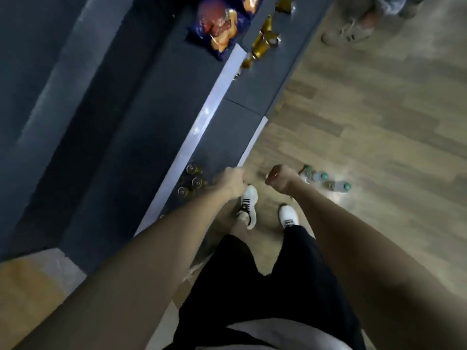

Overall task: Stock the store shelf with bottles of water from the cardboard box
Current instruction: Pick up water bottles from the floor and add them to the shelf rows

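Three water bottles (326, 181) with green caps lie on the wooden floor, just right of my right hand (280, 178). That hand is curled into a fist, and I see nothing in it. My left hand (233, 182) is also closed, hanging at the front edge of the dark grey store shelf (222, 137). It seems to hold nothing. Several bottles with gold tops (192, 180) stand on the low shelf board just left of my left hand. The view is blurred.
Snack bags (219, 24) and gold-wrapped items (262, 41) sit on the shelf further along. Another person's shoes (346, 32) are on the floor at the far right. A tan surface (27, 286) lies at the bottom left. My own white shoes (249, 205) are below my hands.
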A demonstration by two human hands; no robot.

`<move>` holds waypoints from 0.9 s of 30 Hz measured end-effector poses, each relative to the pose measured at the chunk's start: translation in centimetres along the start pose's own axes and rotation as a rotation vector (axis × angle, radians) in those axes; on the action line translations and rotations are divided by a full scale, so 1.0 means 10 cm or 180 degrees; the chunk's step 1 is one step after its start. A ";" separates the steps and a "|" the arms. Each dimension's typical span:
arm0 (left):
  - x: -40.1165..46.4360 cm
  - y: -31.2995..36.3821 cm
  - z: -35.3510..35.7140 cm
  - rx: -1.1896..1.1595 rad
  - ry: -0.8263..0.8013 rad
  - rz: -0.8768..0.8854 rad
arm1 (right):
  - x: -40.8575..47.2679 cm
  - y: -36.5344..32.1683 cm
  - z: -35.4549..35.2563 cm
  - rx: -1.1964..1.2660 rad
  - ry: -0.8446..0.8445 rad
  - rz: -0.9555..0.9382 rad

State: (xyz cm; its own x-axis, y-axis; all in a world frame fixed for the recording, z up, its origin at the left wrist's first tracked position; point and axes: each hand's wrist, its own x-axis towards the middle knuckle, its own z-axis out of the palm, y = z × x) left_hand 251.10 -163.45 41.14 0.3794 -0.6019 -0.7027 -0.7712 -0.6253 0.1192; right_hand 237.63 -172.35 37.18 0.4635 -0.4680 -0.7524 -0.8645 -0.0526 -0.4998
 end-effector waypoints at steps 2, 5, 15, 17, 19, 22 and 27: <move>0.31 -0.02 0.19 0.0009 -0.0205 0.0125 | 0.18 0.17 0.13 0.0335 0.0099 0.0355; 0.87 -0.04 0.50 0.0022 -0.0481 0.0311 | 0.51 0.42 0.39 0.0820 0.0251 0.0892; 2.53 -0.30 1.61 0.0428 -0.0758 0.0537 | 1.80 1.11 1.42 0.1532 0.0475 0.1446; 2.76 -0.39 1.84 0.0452 -0.0788 0.0547 | 2.03 1.27 1.60 0.1565 0.0501 0.1502; 2.98 -0.47 2.07 0.0487 -0.0836 0.0569 | 2.23 1.43 1.78 0.1602 0.0557 0.1533; 3.28 -0.55 2.38 0.0537 -0.0907 0.0617 | 2.51 1.67 2.05 0.1604 0.0637 0.1590; 3.64 -0.65 2.82 0.0472 -0.0996 0.0654 | 2.91 1.99 2.36 0.1627 0.0628 0.1590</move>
State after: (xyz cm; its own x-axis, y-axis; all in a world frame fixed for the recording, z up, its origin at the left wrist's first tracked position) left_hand 255.51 -167.25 -5.02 0.0534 -0.5122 -0.8572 -0.8889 -0.4154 0.1929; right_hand 238.50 -166.21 -4.78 -0.0464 -0.4809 -0.8755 -0.7426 0.6029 -0.2918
